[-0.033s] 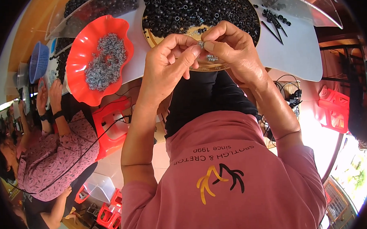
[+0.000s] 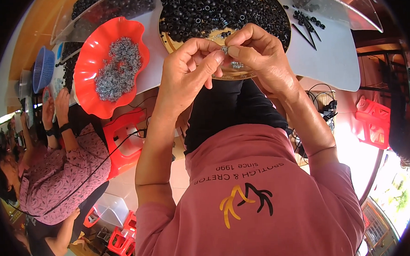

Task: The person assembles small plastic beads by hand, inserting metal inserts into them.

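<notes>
My left hand (image 2: 188,75) and my right hand (image 2: 261,58) meet over the near part of a round gold tray (image 2: 169,43). Both are closed, thumbs and fingertips pinching one small clear-grey piece (image 2: 224,48), largely covered by the fingers. Small black round parts (image 2: 222,11) fill the far part of the tray, some ring-shaped. Several clear bits (image 2: 236,64) lie on the gold surface just below my fingertips. Left of my hands, a red scalloped bowl (image 2: 85,71) holds a heap of small clear-grey pieces (image 2: 118,72).
Black tweezers (image 2: 304,36) and loose black parts (image 2: 317,23) lie right of the tray. Clear plastic bins (image 2: 347,14) stand at the far corners. A blue basket (image 2: 43,69) is at far left, near another person's hands (image 2: 61,105). Red stools (image 2: 374,121) flank me.
</notes>
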{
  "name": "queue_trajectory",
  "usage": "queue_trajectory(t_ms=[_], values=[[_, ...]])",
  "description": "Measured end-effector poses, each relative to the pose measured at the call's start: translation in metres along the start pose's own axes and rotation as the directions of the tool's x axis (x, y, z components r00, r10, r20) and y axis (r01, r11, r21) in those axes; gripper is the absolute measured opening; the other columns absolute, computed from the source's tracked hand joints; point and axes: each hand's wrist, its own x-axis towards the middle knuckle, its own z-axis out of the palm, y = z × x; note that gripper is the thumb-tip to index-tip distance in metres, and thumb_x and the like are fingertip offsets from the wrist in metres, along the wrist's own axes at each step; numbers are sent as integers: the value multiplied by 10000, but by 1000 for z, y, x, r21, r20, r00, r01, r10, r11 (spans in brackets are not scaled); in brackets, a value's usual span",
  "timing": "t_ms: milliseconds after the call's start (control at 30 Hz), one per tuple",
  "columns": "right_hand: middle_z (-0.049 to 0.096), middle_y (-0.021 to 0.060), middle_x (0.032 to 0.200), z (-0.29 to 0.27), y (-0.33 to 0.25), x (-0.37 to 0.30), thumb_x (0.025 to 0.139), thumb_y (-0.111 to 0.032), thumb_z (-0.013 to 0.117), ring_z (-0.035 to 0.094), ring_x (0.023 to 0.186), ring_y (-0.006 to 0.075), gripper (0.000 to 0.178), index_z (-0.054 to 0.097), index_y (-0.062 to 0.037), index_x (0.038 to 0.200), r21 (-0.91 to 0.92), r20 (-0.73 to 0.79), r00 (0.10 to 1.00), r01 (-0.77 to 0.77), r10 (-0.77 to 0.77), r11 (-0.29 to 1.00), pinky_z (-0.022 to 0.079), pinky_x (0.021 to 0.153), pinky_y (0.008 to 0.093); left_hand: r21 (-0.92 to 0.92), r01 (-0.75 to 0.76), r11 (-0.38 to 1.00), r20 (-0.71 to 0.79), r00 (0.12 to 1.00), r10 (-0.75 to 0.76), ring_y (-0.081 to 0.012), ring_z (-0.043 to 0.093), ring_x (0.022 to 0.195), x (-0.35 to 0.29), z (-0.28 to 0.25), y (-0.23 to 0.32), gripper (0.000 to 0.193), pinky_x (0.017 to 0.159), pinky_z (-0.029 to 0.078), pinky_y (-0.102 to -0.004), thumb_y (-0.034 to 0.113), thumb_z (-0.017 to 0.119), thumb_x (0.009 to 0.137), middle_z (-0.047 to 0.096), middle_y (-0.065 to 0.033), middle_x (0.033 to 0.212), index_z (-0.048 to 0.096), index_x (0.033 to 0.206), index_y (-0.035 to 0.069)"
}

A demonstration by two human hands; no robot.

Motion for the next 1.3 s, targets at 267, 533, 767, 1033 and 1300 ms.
queue_trajectory(t_ms=[267, 533, 767, 1033, 1300], values=[[614, 45, 856, 4, -9, 1, 918, -88, 617, 600, 760, 143, 45, 627, -45, 928, 225, -11, 978, -202, 210, 953, 540, 731, 326, 353, -452, 819, -8, 874, 486, -130, 679, 802, 6, 9, -4, 258, 645, 573, -252, -68, 658, 884, 665, -77, 983, 663, 1127, 17], [605, 37, 846, 3, -9, 3, 908, -124, 621, 579, 760, 127, 95, 629, -42, 955, 265, 29, 969, -243, 244, 933, 525, 725, 328, 590, -510, 625, 75, 806, 587, -161, 703, 843, 11, 5, -1, 210, 669, 589, -265, -75, 687, 856, 679, -95, 975, 663, 1048, 8], [616, 34, 939, 4, -10, 1, 953, -169, 610, 591, 823, 118, 164, 627, -32, 1041, 169, 32, 987, -162, 159, 972, 548, 761, 309, 415, -505, 757, -33, 823, 567, -104, 632, 755, 14, 4, -10, 227, 610, 514, -226, -49, 742, 821, 624, -65, 999, 670, 1017, 40], [594, -1, 872, 4, -3, -3, 952, -293, 649, 579, 807, 98, 260, 665, -46, 1032, 117, 66, 971, -237, 231, 964, 536, 724, 284, 395, -560, 728, -109, 758, 643, -70, 524, 686, 16, 4, -23, 253, 587, 432, -213, -24, 774, 800, 587, -53, 1022, 671, 1012, 67], [641, 18, 939, 9, -3, -3, 933, -241, 671, 617, 818, 89, 226, 665, -31, 1014, -89, -83, 985, -160, 153, 983, 537, 748, 259, 352, -508, 786, -96, 816, 570, -98, 594, 743, 10, 6, -19, 241, 636, 485, -225, -41, 739, 827, 629, -81, 1000, 656, 1044, 21]])
